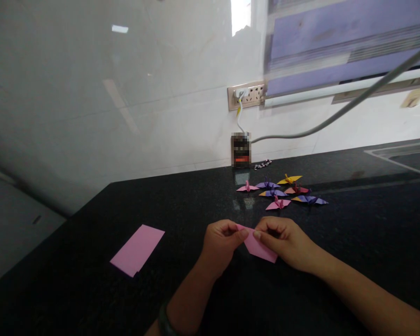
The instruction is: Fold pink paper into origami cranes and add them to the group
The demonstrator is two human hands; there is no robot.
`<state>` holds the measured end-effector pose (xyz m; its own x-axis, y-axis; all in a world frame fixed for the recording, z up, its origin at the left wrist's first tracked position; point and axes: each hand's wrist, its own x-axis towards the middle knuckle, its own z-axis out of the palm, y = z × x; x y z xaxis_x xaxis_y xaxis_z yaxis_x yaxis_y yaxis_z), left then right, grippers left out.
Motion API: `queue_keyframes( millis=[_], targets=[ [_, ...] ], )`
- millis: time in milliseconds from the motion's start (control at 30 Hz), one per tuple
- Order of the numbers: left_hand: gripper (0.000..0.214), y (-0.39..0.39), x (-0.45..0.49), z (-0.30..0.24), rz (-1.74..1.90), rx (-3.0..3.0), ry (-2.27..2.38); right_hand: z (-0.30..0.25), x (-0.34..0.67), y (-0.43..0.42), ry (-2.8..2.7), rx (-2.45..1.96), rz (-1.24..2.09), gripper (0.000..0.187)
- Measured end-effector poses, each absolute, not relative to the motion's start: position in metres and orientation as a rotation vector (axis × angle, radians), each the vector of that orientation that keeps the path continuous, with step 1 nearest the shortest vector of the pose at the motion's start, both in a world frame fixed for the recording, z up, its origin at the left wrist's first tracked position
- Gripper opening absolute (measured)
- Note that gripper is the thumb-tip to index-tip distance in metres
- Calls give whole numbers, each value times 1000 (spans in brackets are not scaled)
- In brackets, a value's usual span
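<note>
My left hand [221,241] and my right hand [286,241] both pinch a small folded pink paper [258,247] just above the black countertop [91,289]. The fingers of each hand are curled closed on the paper's upper edge, thumbs meeting near its middle. The paper's lower corner points down to the right under my right hand. A dark band shows on my left wrist.
A stack of pink paper sheets [137,250] lies to the left. Several folded paper cranes [282,191] in pink, purple and yellow sit behind my hands. A small dark object [241,149] leans on the wall under a socket strip [247,95]. A sink [406,156] is at the far right.
</note>
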<state>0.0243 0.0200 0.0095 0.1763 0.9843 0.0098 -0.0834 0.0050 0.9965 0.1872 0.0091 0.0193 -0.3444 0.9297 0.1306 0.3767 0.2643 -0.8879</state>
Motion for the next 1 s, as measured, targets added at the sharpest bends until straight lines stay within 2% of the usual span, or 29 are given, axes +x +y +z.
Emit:
queue_keyframes(
  millis=[267,567,733,900,1000],
  targets=[
    [20,19,22,16,1132,1205,1035,20,188,9,-1891,-1160,989,22],
    [42,20,24,19,1047,1095,989,22,188,9,-1838,-1169,976,20],
    [30,19,25,14,1109,1202,1068,20,186,8,-1856,-1169,974,20],
    [38,19,25,9,1093,1228,1080,19,185,9,-1810,-1175,991,19],
    [33,18,28,8,988,1239,995,19,185,10,-1721,-1209,1031,20]
  ],
)
